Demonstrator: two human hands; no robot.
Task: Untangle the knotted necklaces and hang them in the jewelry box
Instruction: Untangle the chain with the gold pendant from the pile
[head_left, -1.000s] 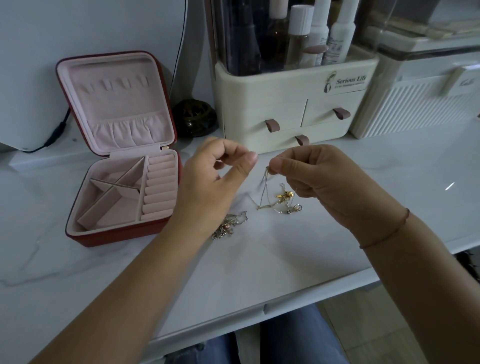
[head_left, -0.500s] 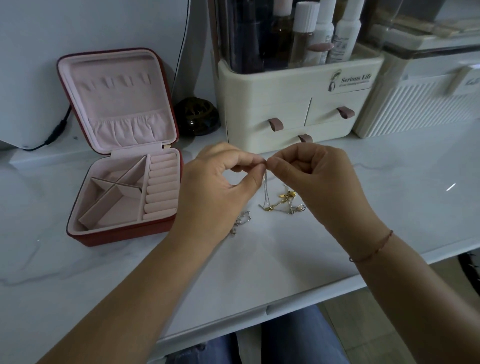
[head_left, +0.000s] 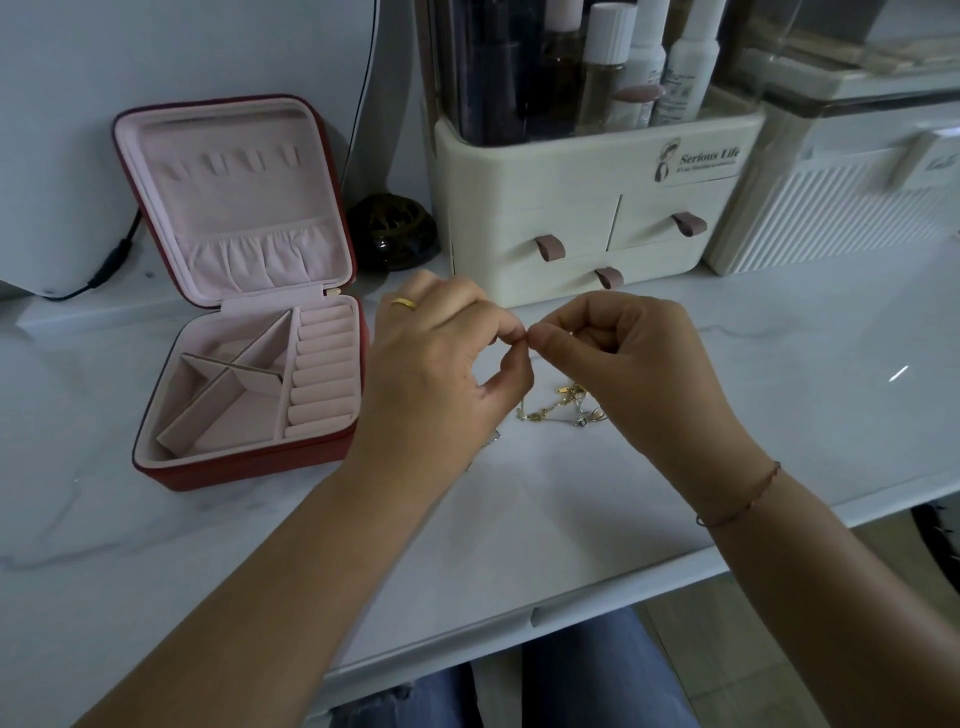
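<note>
My left hand (head_left: 441, 374) and my right hand (head_left: 628, 358) meet fingertip to fingertip above the white marble table, both pinching the top of a thin necklace chain. Below them the gold necklace tangle (head_left: 561, 408) lies on the table, partly hidden by my right hand. A bit of a silver necklace (head_left: 496, 435) peeks out under my left hand. The red jewelry box (head_left: 244, 457) stands open at the left, its pink lid (head_left: 234, 208) upright with small hooks and a gathered pocket.
A cream cosmetics organizer (head_left: 587, 218) with drawers and bottles stands right behind my hands. A white ribbed box (head_left: 841, 208) is at the back right, a dark round ornament (head_left: 392, 231) at the back. The table edge (head_left: 519, 618) runs close to my lap.
My left hand moved right to meet my right hand, and both now pinch the chain at one spot. The hanging chain sank lower and my left hand covers most of the silver necklace.
</note>
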